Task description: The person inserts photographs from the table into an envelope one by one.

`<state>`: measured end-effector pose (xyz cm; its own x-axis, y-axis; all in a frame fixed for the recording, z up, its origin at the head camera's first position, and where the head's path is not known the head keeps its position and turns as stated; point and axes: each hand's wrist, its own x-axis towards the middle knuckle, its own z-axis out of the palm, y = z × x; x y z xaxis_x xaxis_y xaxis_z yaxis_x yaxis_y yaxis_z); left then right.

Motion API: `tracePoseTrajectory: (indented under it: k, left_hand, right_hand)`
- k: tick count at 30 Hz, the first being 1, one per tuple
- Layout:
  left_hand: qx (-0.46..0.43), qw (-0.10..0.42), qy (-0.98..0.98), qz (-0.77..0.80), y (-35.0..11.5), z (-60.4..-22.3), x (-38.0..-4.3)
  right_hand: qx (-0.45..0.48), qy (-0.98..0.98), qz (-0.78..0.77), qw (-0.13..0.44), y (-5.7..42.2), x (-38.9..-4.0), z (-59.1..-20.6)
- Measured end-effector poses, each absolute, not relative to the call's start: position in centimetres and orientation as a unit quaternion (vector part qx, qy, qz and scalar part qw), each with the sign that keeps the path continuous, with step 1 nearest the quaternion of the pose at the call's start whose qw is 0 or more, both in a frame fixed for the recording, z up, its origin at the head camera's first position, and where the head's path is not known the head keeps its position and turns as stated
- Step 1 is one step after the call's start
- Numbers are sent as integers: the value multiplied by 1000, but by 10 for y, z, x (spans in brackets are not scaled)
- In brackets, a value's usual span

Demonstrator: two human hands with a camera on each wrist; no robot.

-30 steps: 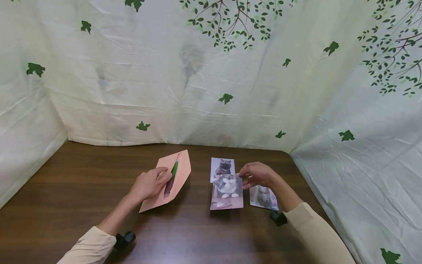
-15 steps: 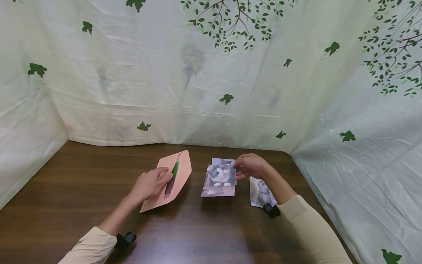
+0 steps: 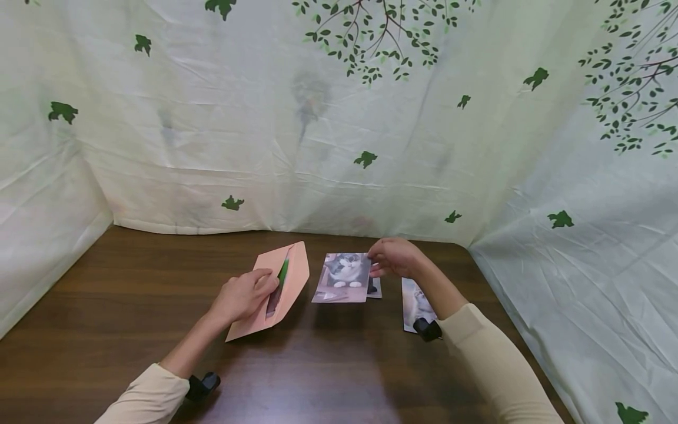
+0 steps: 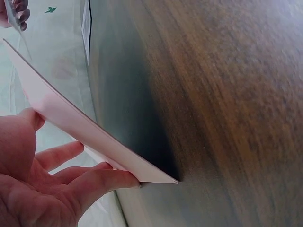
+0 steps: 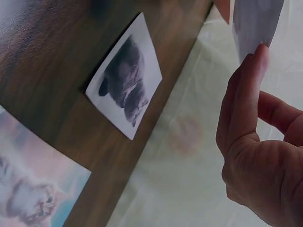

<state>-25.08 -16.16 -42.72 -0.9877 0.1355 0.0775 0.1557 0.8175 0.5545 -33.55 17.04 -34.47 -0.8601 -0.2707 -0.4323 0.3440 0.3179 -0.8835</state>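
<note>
My left hand [image 3: 245, 296] grips a pink envelope [image 3: 293, 282], tilted up off the table with its mouth spread. Inside the envelope something with a green part [image 3: 283, 272] shows. In the left wrist view the thumb and fingers [image 4: 102, 184] lie on the envelope's lower side. My right hand [image 3: 396, 258] pinches a cat photo card [image 3: 341, 280] by its right edge, raised above the table just right of the envelope. A dark grey cat card [image 5: 125, 78] lies flat below it, mostly covered in the head view. Another kitten card [image 3: 415, 309] lies under the right forearm.
The brown wooden table [image 3: 132, 306] runs back to a pale curtain [image 3: 254, 129] with green leaf prints, which also closes off both sides. Black wrist cameras [image 3: 203, 386] are strapped on both wrists.
My right hand has lifted the cat card and carried it left and away from me, toward the envelope, off the other card. The left hand and envelope stay in place.
</note>
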Motion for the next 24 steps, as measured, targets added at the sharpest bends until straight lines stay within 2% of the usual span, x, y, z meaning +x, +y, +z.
tracePoseTrajectory:
  k: [24]
  left_hand:
    - [-72,4,-954,-290,-162,-428,-252]
  right_hand:
    - [7,766,-591,252,132,-340,-340]
